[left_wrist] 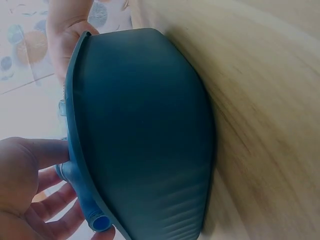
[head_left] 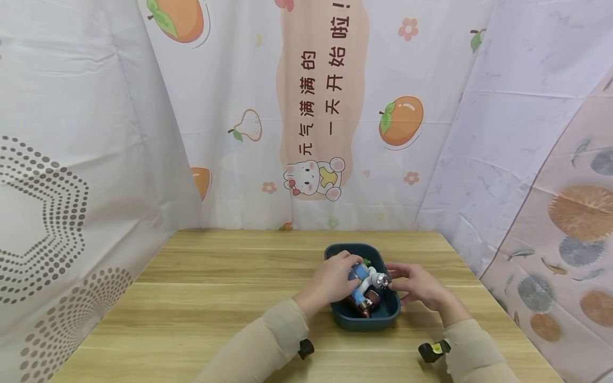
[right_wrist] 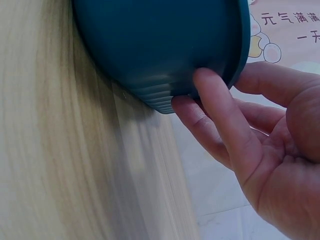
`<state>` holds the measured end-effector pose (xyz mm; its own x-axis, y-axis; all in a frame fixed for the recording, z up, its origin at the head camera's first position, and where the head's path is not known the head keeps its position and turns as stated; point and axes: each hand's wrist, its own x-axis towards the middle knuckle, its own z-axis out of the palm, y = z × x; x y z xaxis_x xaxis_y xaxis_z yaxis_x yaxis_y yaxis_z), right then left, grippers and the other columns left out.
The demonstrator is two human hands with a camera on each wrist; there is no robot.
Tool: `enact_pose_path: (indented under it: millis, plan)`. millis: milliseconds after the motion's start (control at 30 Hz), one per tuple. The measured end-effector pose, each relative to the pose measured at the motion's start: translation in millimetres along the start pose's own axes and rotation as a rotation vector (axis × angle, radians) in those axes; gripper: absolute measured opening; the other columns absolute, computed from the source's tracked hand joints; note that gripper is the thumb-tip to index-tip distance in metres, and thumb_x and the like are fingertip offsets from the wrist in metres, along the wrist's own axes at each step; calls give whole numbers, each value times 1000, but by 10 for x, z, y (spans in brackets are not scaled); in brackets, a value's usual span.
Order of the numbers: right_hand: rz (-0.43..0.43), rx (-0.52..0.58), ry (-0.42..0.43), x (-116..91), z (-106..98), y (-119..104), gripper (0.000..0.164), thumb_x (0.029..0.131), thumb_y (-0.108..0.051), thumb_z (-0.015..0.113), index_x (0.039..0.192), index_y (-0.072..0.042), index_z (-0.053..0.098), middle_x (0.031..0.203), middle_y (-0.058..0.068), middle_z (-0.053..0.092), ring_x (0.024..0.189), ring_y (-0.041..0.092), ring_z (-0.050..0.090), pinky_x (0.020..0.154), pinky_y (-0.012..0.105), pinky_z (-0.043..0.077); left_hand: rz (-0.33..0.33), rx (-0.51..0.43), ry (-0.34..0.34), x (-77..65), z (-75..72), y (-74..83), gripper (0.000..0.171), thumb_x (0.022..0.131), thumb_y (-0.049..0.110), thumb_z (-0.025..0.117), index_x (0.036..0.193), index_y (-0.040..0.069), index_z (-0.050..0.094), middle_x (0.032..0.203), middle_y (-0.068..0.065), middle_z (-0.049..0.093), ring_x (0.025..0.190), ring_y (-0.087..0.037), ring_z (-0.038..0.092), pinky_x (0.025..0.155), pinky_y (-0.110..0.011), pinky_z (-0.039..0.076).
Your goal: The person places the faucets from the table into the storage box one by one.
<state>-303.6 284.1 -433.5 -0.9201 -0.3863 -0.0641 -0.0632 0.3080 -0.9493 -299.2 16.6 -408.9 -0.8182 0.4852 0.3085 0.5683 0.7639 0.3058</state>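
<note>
A dark teal plastic basket (head_left: 366, 324) stands on the wooden table with small mixed parts inside. My left hand (head_left: 332, 279) reaches over its left side, fingers curled round a blue tubular pipe fitting (head_left: 359, 272). In the left wrist view the fitting's hollow round end (left_wrist: 100, 222) pokes out by the basket's rim, close to the fingertips. My right hand (head_left: 421, 287) holds the basket's right rim, with fingertips (right_wrist: 207, 77) against the outer wall. Beside those fingers lies a ribbed silvery-white knob (head_left: 380, 280). Brown pieces (head_left: 372, 298) lie lower in the basket, partly covered.
The wooden tabletop (head_left: 215, 298) spreads widely to the left of the basket. Patterned curtains (head_left: 230, 175) close off the back and both sides. A black wrist camera (head_left: 433, 351) sits by the right sleeve, another (head_left: 306, 348) by the left.
</note>
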Motion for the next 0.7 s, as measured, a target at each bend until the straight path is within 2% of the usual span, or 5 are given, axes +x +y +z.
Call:
enact_pose_path:
  millis: [500, 700]
  plan:
    - [-5, -1, -3, 3, -1, 6, 65, 95, -7, 69, 151, 9, 39, 135, 30, 55, 102, 33, 66, 68, 52, 60, -10, 3, -23, -3, 89, -12, 44, 92, 37, 77, 133, 26, 65, 120, 4, 62, 90, -7, 56, 79, -24, 54]
    - [-9, 2, -2, 1, -5, 2, 65, 95, -5, 69, 150, 10, 38, 135, 30, 55, 101, 33, 66, 67, 52, 60, 7, 22, 0, 10, 88, -17, 45, 91, 40, 76, 132, 26, 66, 123, 4, 63, 104, -12, 62, 88, -32, 55]
